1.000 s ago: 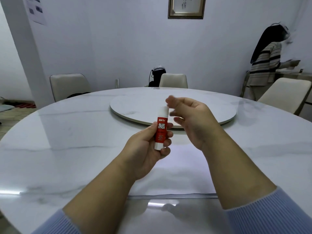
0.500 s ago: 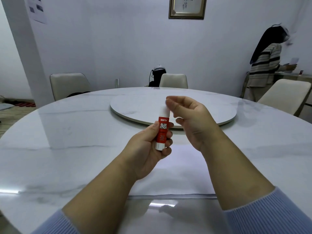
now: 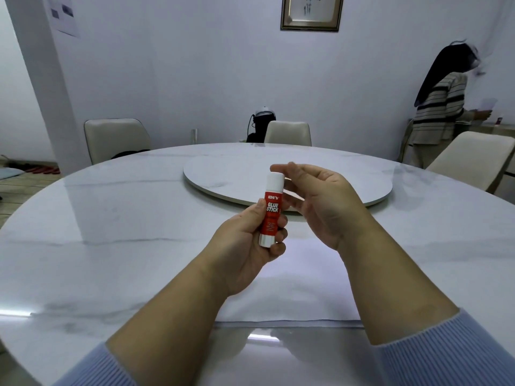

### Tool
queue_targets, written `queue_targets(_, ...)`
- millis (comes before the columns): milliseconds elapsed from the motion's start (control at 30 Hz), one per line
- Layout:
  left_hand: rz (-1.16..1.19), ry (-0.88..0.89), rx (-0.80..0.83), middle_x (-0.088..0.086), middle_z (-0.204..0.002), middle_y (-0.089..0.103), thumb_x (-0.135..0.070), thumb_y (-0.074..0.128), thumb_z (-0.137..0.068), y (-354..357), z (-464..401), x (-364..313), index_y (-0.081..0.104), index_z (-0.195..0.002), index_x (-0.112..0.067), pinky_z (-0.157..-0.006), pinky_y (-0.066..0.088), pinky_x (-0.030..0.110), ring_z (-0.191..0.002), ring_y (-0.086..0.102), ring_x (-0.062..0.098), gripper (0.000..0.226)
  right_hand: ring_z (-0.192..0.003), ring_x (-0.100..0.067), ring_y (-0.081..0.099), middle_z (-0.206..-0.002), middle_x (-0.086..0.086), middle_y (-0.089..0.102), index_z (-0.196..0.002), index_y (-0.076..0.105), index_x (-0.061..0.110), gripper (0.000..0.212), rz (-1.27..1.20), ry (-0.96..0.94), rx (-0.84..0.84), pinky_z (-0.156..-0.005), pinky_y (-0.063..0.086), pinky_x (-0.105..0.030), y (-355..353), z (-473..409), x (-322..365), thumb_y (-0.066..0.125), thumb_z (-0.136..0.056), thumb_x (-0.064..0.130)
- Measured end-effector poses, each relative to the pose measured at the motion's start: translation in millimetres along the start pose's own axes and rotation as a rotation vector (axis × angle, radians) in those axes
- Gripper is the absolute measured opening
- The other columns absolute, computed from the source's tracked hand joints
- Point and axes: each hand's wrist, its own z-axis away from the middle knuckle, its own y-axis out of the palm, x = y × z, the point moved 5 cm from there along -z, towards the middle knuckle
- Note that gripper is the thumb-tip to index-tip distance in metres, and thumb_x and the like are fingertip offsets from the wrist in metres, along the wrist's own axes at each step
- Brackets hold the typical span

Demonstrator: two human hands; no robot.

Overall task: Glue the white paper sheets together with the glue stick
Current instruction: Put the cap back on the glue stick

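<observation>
My left hand [image 3: 248, 246] grips a red and white glue stick [image 3: 271, 211] upright above the table, with its white cap on top. Just right of the cap is my right hand [image 3: 320, 201]; its fingers are loosely curled behind the cap and the fingertips reach its top edge. I see no pinch on the cap. White paper sheets [image 3: 295, 296] lie flat on the table below both hands, their near edge close to me. My forearms hide part of the paper.
The round marble table [image 3: 111, 246] has a raised turntable [image 3: 320, 176] at its centre, just behind my hands. Cream chairs [image 3: 117, 139] stand around the far side. A person in a striped top [image 3: 440, 112] stands at the back right by a counter.
My right hand closed over the cap half a second ago and has now drawn slightly back, so the whole cap shows again. The left hand holds the stick still.
</observation>
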Motion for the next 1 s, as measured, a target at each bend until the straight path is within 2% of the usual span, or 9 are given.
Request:
queue_targets(67, -0.007, 0.004, 0.006, 0.005, -0.069, 0.059, -0.029, 0.038, -0.097, 0, 0, 0, 0.065, -0.097, -0.006, -0.048, 0.042, 0.022, -0.056, 0.05, 0.013, 0.035, -0.088, -0.017, 0.07, -0.092, -0.005, 0.076, -0.091, 0.073, 0.009, 0.014, -0.035, 0.005, 0.029, -0.078, 0.058, -0.029, 0, 1, -2, 0.059, -0.089, 0.009)
queue_targets(133, -0.04, 0.004, -0.004, 0.004, -0.068, 0.059, -0.029, 0.036, -0.098, -2, 0, 1, 0.065, -0.096, -0.007, -0.048, 0.042, 0.023, -0.055, 0.05, 0.013, 0.036, -0.085, -0.016, 0.071, -0.088, -0.004, 0.076, -0.088, 0.073, 0.011, 0.016, 0.027, -0.03, 0.021, -0.077, 0.057, -0.028, 0, 1, 0, 0.059, -0.089, 0.003)
queue_targets(267, -0.126, 0.014, -0.063, 0.002, -0.065, 0.059, -0.028, 0.034, -0.099, -4, -2, 1, 0.064, -0.093, -0.008, -0.046, 0.042, 0.024, -0.053, 0.049, 0.013, 0.036, -0.086, -0.014, 0.069, -0.08, 0.007, 0.075, -0.075, 0.072, 0.02, 0.02, 0.25, -0.111, -0.031, -0.087, 0.055, -0.032, 1, 0, 6, 0.066, -0.085, 0.004)
queue_targets(467, -0.197, 0.016, -0.144, 0.001, -0.063, 0.058, -0.026, 0.034, -0.101, -10, -3, 0, 0.063, -0.096, -0.007, -0.045, 0.04, 0.024, -0.052, 0.046, 0.013, 0.034, -0.065, 0.0, 0.064, -0.077, 0.002, 0.071, -0.07, 0.068, 0.018, 0.018, 0.457, -0.173, -0.097, -0.066, 0.055, -0.014, 10, -2, 9, 0.071, -0.082, 0.006)
queue_targets(700, -0.234, 0.064, -0.173, 0.0, -0.066, 0.059, -0.027, 0.033, -0.101, -14, -7, -4, 0.062, -0.09, -0.012, -0.05, 0.041, 0.024, -0.052, 0.047, 0.012, 0.035, -0.062, -0.008, 0.063, -0.072, 0.001, 0.069, -0.079, 0.062, 0.022, 0.012, 0.541, -0.201, -0.119, -0.062, 0.054, -0.022, 18, -2, 2, 0.068, -0.086, 0.015)
queue_targets(767, -0.177, 0.08, -0.149, 0.0, -0.07, 0.061, -0.029, 0.034, -0.1, -12, -9, -3, 0.063, -0.093, -0.012, -0.054, 0.044, 0.023, -0.056, 0.051, 0.011, 0.035, -0.055, -0.007, 0.061, -0.068, 0.002, 0.068, -0.092, 0.06, 0.024, 0.012, 0.578, -0.19, -0.03, -0.056, 0.052, -0.021, 19, -1, -3, 0.067, -0.087, 0.016)
queue_targets(833, -0.233, 0.069, -0.162, 0.0, -0.078, 0.068, -0.033, 0.036, -0.099, -15, -11, -1, 0.064, -0.102, -0.012, -0.064, 0.048, 0.025, -0.066, 0.06, 0.011, 0.035, -0.061, -0.011, 0.065, -0.07, -0.001, 0.07, -0.101, 0.06, 0.024, 0.022, 0.52, -0.176, 0.002, -0.059, 0.056, -0.025, 13, -1, -7, 0.068, -0.085, 0.011)
queue_targets(933, -0.478, 0.084, -0.33, 0.003, -0.102, 0.069, -0.036, 0.038, -0.098, -30, -14, -4, 0.062, -0.109, -0.013, -0.079, 0.048, 0.03, -0.089, 0.062, 0.017, 0.035, -0.069, -0.012, 0.066, -0.072, 0.002, 0.068, -0.104, 0.061, 0.028, 0.03, 0.458, -0.19, -0.129, -0.068, 0.057, -0.023, -7, -6, -14, 0.069, -0.084, 0.007)
queue_targets(1000, -0.537, 0.124, -0.469, 0.003, -0.102, 0.068, -0.031, 0.041, -0.098, -40, -14, -10, 0.062, -0.099, -0.017, -0.085, 0.048, 0.032, -0.09, 0.061, 0.018, 0.025, -0.073, -0.012, 0.066, -0.077, 0.005, 0.068, -0.105, 0.061, 0.029, 0.031, 0.526, -0.169, -0.222, -0.074, 0.055, -0.025, -17, -10, -24, 0.069, -0.083, 0.008)
